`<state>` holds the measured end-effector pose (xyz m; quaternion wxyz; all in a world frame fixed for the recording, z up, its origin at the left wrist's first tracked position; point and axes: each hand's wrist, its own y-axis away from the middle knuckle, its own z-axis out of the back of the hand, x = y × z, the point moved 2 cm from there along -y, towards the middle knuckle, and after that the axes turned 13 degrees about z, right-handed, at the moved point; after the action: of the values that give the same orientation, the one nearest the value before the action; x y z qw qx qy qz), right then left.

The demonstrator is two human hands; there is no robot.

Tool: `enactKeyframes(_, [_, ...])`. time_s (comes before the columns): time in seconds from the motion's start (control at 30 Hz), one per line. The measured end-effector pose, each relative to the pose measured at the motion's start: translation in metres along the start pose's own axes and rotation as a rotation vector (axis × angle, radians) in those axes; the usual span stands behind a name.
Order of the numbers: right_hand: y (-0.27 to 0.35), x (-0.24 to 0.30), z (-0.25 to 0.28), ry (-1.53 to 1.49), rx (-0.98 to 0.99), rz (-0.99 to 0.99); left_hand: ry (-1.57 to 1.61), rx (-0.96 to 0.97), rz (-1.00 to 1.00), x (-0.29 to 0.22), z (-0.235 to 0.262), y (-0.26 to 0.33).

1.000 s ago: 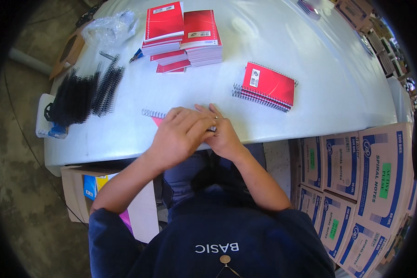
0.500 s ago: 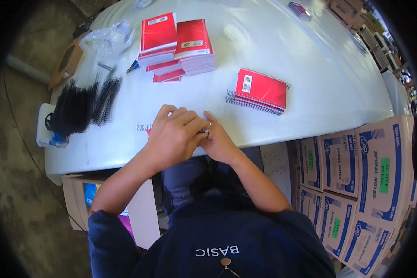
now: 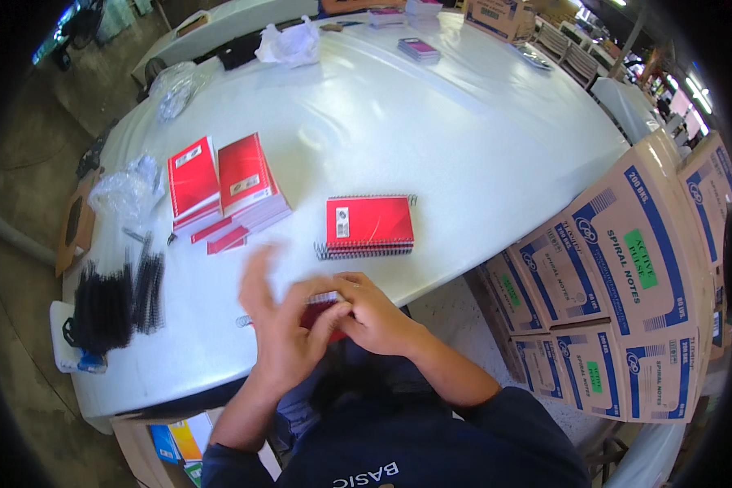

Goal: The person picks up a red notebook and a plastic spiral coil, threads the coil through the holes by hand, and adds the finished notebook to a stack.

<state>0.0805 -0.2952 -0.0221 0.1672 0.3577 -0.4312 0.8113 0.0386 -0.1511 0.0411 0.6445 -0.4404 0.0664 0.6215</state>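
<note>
**Along the near side: close, two-handed handling**

Just at the front edge of the pale-covered table (image 3: 464,146), between both hands: a small red notebook (image 3: 312,312), largely hidden by fingers, with a wire coil end (image 3: 243,321) jutting out to the left. Held low and close in, probably for a steady grip and a view straight down.

Right hand (image 3: 378,319) clamped on the notebook's right side, thumb toward the middle, likely as the steadying hold. Left hand (image 3: 285,329) spread wide, fingers blurred, thumb tip close to the right thumb; impossible to tell from the blur whether gripping or merely touching.

Just beyond the hands, piled flat: coil-bound notebooks (image 3: 382,220), wire showing along both long edges, perhaps alternated to keep the pile level. Farther left, side by side and stepped: red booklet stacks (image 3: 193,180) with no wire visible, presumably within easy reach of the left hand. Nearer the left end, black coils (image 3: 102,305) in a roughly parallel bundle, perhaps against tangling. Beyond those, crumpled clear plastic (image 3: 130,191), apparently pushed aside. On the right, stacked beside the table: printed cartons (image 3: 642,236), likely out of the right arm's way.
</note>
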Motion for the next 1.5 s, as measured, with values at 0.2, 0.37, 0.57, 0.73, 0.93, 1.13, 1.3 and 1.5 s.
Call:
enactKeyframes(0.2, [-0.008,-0.009,0.022,-0.221,-0.763,-0.051,1.096,0.024,0.645,-0.017,-0.066,0.005])
enactKeyframes(0.37, [0.007,-0.074,0.044,0.119,-1.015,-0.203,0.156,-0.012,0.072,0.015,-0.108,-0.043])
enactKeyframes(0.57, [0.010,-0.093,0.039,0.242,-0.972,-0.275,-0.209,-0.298,0.061,0.037,-0.131,-0.030])
enactKeyframes(0.73, [0.004,-0.102,0.038,0.453,-0.918,-0.325,0.353,-0.203,0.404,0.070,-0.140,-0.033])
enactKeyframes(0.93, [0.014,-0.071,0.037,0.554,-1.003,-0.123,-0.217,-0.339,-0.023,0.070,-0.013,-0.079])
enactKeyframes(1.13, [0.012,-0.030,0.006,0.411,-0.886,0.192,-0.641,-0.110,0.009,0.103,0.070,-0.070])
enactKeyframes(1.3, [-0.028,0.044,-0.048,0.642,-0.112,0.368,-0.711,-0.010,-0.180,0.056,0.064,0.001])
enactKeyframes(1.5, [-0.013,0.005,-0.060,0.340,0.310,-0.111,-0.110,0.131,0.045,0.064,0.055,0.045])
